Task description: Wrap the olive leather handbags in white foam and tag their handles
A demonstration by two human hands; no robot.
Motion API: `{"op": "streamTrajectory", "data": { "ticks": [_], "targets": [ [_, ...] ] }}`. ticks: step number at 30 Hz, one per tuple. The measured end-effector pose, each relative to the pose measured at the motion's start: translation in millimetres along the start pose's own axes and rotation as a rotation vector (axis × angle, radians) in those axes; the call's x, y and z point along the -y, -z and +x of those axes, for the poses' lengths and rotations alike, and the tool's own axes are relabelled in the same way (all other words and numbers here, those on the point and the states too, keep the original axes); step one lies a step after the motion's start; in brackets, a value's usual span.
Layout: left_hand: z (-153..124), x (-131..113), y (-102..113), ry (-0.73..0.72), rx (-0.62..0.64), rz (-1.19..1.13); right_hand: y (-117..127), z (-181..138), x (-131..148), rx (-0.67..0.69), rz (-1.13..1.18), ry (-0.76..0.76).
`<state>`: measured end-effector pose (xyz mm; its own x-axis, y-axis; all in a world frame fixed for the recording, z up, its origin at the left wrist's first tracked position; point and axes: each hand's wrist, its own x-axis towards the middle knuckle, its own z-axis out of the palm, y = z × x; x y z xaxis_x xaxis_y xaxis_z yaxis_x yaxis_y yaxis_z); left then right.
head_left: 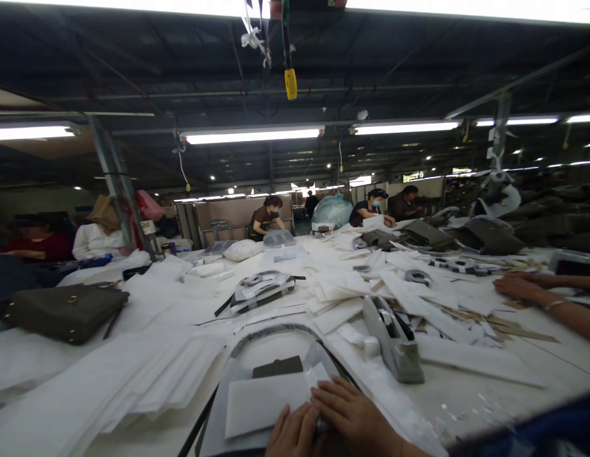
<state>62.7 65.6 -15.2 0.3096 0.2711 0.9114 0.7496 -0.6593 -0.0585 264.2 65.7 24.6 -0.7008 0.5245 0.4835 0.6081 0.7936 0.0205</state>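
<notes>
At the bottom edge my left hand [292, 435] and my right hand [354, 416] press together on a bag wrapped in white paper [263, 403]. The bag's dark handle [275, 333] arches just beyond it. My right hand's fingers lie over the paper's near right corner and touch my left hand's fingers. Both hands' fingers are curled together on the wrapping, pinching it. A grey tape dispenser [394, 343] stands just right of the bag.
White paper sheets [147, 374] cover the long table. A dark handbag [66, 311] sits at the left. Another person's arms [545, 295] reach in from the right. Another wrapped bag [261, 289] lies mid-table. Several masked workers sit at the far end.
</notes>
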Motion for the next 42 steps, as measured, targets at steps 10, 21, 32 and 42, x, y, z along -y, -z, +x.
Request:
{"op": "streamTrajectory", "data": {
  "ticks": [10, 21, 32, 42],
  "targets": [
    [6, 46, 76, -0.198, 0.217, 0.204, 6, -4, -17, -0.114, -0.113, 0.039],
    [2, 56, 99, -0.076, 0.504, 0.206, 29, -9, 25, -0.114, 0.223, -0.198],
    [3, 51, 103, 0.033, 0.51, 0.112, 12, 15, 75, -0.109, 1.53, -1.13],
    [-19, 69, 106, 0.204, 0.353, 0.253, 16, 44, 81, -0.302, 1.178, -0.608]
  ]
}}
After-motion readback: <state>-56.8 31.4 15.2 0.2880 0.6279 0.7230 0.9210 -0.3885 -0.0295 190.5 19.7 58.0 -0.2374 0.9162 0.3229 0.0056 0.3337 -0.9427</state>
